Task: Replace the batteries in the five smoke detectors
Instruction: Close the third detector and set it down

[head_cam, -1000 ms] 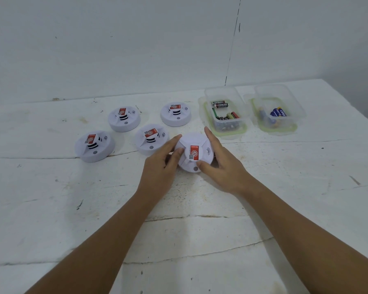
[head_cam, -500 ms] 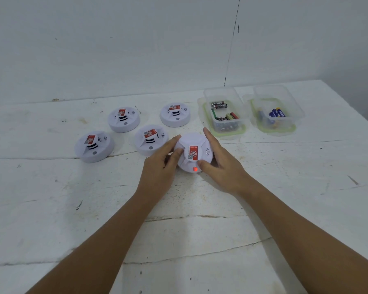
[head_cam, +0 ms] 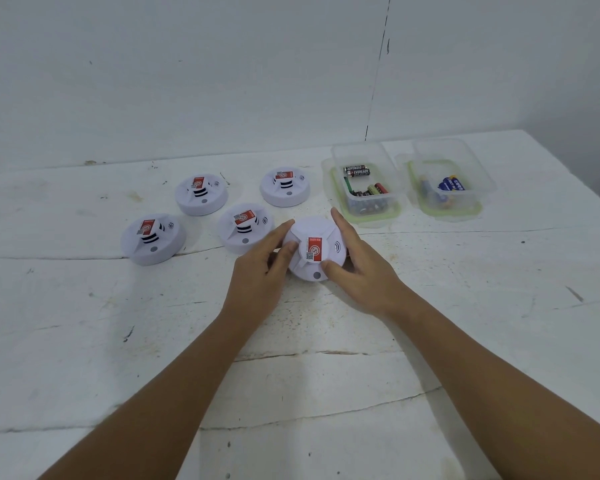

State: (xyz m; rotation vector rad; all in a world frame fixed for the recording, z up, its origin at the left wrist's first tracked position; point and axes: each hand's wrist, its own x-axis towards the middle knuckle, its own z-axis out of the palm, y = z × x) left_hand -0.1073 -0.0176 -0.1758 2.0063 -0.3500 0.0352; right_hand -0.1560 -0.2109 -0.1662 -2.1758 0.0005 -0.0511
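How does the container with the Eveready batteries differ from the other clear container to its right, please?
The Eveready container sits nearer the smoke detectors and holds black and red batteries along with others. The right container sits toward the table's right edge and holds blue batteries, fewer by the look of it. Both are clear, uncovered tubs, each standing on a green-rimmed lid.
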